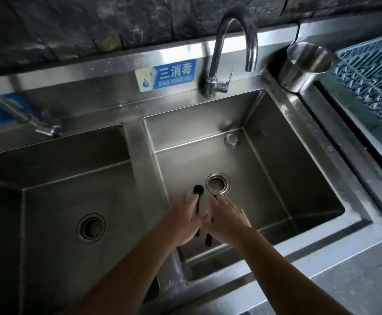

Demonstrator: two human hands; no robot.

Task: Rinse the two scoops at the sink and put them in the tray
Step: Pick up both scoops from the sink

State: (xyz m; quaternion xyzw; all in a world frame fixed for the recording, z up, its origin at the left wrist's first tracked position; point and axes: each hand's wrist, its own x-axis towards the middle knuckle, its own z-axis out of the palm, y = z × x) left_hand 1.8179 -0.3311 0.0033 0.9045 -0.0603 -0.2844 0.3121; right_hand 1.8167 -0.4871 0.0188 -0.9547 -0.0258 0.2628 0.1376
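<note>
Scoops: two dark, thin, long-handled scoops are lying in the right-hand sink (276, 155), just beside the drain (217, 183).
First scoop (198, 189): its round black bowl is showing just left of the drain; the handle is running back under the left hand.
Second scoop (208, 239): only its dark handle end is showing, nearer the camera than the drain; a small dark tip is poking out right by the drain rim.
Left hand (183, 220): fingers are spreading flat over the first scoop's handle, the grip released, not closing on anything.
Right hand (227, 218): it is lying palm down over the second scoop, fingers loose and pointing toward the drain; whether it is touching the handle cannot be told.
Tray (367, 71): a blue grid tray is sitting on the counter, well right of the drain.
Tap (231, 53): it is arching over the sink behind the drain.
</note>
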